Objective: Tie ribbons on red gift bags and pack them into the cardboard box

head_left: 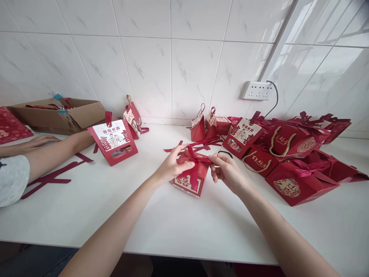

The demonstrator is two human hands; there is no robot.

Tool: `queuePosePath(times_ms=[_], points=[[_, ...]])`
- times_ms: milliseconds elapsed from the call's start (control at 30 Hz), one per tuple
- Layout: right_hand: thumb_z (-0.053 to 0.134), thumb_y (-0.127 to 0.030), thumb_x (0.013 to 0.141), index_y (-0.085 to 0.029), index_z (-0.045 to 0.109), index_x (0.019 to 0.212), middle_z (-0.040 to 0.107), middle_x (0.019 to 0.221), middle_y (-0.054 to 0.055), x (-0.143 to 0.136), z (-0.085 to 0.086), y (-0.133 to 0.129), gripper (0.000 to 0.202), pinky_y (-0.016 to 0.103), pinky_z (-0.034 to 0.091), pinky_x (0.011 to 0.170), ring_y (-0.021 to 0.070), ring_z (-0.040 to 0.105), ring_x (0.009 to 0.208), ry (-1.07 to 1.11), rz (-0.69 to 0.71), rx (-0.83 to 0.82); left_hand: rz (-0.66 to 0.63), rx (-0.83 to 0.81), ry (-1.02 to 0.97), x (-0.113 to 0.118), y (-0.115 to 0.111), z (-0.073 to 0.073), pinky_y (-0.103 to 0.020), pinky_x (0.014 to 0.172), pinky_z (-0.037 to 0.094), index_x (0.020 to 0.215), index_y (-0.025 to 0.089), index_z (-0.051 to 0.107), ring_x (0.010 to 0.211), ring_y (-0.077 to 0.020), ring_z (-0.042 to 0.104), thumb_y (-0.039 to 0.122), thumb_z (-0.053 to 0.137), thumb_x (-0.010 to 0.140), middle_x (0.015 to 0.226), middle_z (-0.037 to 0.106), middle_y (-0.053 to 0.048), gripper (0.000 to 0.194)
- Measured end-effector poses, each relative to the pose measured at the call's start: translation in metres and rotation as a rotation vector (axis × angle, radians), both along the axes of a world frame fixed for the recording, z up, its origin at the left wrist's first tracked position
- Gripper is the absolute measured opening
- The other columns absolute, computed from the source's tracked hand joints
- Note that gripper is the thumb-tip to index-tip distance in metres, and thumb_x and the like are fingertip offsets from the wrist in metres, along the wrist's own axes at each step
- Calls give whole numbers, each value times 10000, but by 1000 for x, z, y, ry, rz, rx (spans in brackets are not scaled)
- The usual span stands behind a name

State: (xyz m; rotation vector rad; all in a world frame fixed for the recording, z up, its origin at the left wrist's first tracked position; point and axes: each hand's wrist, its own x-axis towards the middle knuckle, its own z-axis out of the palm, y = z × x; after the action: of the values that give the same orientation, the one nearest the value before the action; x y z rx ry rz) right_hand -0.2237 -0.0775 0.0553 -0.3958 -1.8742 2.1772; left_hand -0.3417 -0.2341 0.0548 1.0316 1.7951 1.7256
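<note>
In the head view a small red gift box [186, 184] with white print stands on the white table in front of me. A red ribbon [196, 173] is tied over its top, with a bow loop and a tail hanging down the front. My left hand [173, 165] is closed at the bow's left side, its thumb pressing the ribbon by the knot. At the right, my right hand [226, 169] pinches the ribbon's other loop between thumb and fingertips. The knot itself is partly covered by the ribbon and my thumb.
Red gift boxes [296, 188] pile up on the right, below a power strip [258, 90]. A red box [113, 142] with a picture stands left. Loose ribbon strips [54, 177] lie near another person's arm [57, 154]. A cardboard box [86, 113] sits by the wall.
</note>
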Motion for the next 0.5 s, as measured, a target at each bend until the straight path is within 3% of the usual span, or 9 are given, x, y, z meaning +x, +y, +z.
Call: queuePosePath(times_ms=[167, 300, 500], points=[[676, -463, 725, -176, 460, 613, 478, 539, -55, 0, 1, 0, 376, 192, 400, 382, 66, 481, 384, -4, -28, 16, -178, -33, 68, 5, -6, 1, -397, 840, 546, 1289, 250, 420, 1098, -265, 598, 301, 719, 711, 1300, 529, -121, 653], [669, -438, 726, -172, 462, 609, 463, 535, -50, 1, 3, 0, 357, 192, 420, 395, 70, 488, 410, -27, -75, 18, -254, -116, 284, 3, -9, 2, -416, 846, 547, 1342, 259, 356, 1145, -289, 561, 265, 771, 646, 1287, 514, -136, 811], [630, -501, 750, -220, 485, 867, 544, 659, -32, 2, 5, -6, 337, 207, 463, 397, 119, 544, 548, -40, -210, 140, -27, -157, 454, 10, 0, -7, -491, 1016, 432, 1362, 256, 292, 1333, -335, 334, 323, 812, 586, 1400, 326, -156, 937]])
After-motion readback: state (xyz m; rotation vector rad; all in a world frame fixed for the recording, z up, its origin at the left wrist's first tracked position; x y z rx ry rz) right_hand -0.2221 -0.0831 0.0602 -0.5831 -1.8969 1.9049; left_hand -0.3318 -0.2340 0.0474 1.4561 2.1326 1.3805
